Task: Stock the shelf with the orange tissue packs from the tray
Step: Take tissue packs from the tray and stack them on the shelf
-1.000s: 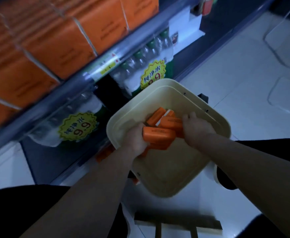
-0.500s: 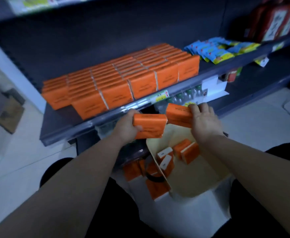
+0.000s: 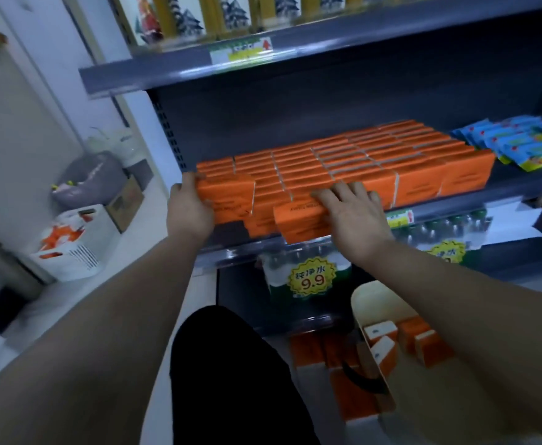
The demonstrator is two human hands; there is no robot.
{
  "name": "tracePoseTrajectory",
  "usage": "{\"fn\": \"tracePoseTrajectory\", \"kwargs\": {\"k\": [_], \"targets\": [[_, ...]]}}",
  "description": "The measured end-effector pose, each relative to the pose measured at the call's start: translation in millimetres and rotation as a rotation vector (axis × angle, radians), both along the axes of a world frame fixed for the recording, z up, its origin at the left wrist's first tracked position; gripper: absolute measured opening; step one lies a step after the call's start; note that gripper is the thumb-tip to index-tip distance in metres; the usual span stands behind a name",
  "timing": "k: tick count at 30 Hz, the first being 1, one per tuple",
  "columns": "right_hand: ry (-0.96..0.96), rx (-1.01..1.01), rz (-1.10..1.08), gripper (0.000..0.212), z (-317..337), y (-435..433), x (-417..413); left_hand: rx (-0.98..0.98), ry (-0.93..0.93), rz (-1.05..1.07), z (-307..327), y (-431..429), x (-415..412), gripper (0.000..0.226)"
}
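both hands at the near left edge of the shelf [image 3: 504, 191], each with one orange tissue pack. left hand [image 3: 188, 210] fingers wrapped round the left pack [image 3: 227, 200]; right hand [image 3: 356, 213] fingers spread flat over the right pack [image 3: 301, 223], which overhangs the lip. best pushed square into the rows, faces flush. more packs waiting in the tray [image 3: 372, 293], low right.
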State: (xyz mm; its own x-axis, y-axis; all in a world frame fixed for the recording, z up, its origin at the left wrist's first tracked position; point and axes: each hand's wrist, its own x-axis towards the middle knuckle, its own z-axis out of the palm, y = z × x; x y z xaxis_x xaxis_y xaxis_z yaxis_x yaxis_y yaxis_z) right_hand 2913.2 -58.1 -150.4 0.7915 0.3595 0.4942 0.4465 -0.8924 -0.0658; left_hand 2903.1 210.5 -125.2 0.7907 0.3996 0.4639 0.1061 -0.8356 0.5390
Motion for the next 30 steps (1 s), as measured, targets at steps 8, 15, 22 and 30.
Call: {"fn": "tracePoseTrajectory", "kwargs": {"k": [8, 15, 22, 30], "targets": [[-0.025, 0.034, 0.148, 0.054, 11.2, 71.5, 28.9, -0.068, 0.112, 0.140, -11.4, 68.3, 44.6, 0.041], [0.048, 0.031, 0.131, 0.049, 6.3, 84.2, 59.1, -0.095, 0.168, 0.097, -39.9, 87.3, 92.8, 0.042], [0.121, 0.082, 0.164, 0.050, 0.8, 93.4, 72.5, -0.155, 0.192, 0.103, -56.4, 98.8, 130.8, 0.044], [0.128, 0.115, 0.244, 0.050, 1.0, 104.4, 78.9, -0.308, 0.165, 0.009, -62.7, 98.7, 143.5, 0.057]]}}
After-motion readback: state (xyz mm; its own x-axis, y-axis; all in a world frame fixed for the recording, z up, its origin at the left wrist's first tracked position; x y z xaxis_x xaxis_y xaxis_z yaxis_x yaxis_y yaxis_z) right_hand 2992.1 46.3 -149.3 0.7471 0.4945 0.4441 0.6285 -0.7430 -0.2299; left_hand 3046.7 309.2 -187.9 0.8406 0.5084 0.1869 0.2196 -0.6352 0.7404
